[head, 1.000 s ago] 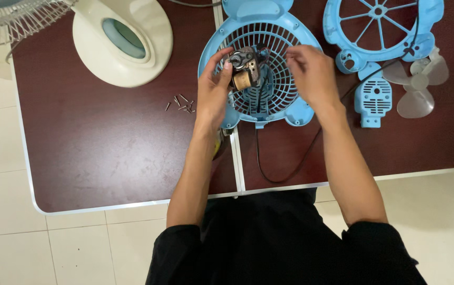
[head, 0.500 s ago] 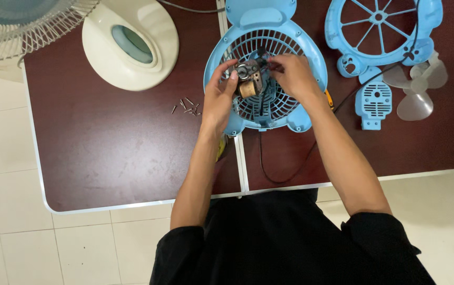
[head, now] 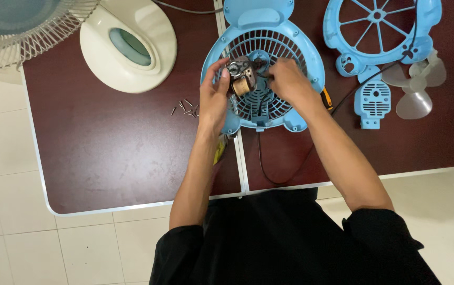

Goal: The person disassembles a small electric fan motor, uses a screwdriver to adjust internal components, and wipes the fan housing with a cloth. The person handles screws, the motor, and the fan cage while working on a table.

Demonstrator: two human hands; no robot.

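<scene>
A light blue fan grille shell (head: pixel 311 60) lies face down on the dark red table (head: pixel 105 153). Over its centre sits a small electric motor (head: pixel 242 78) with a copper coil and metal frame. My left hand (head: pixel 212 97) grips the motor from its left side. My right hand (head: pixel 286 79) rests on the grille just right of the motor, fingertips pinched at its wires or shaft; whether they hold anything is hidden. A black cable (head: pixel 269 177) runs from under the shell toward me.
Several small screws (head: pixel 185 107) lie left of the shell. A cream fan base (head: pixel 129 45) stands at back left, beside a white standing fan's grille (head: pixel 21 29). At right lie a blue front ring (head: pixel 380 26), a small blue vented cover (head: pixel 373 101) and a clear blade (head: pixel 414 87).
My right hand has moved left across the grille, closing in on the motor. My left hand keeps its hold on the motor. The view has shifted slightly.
</scene>
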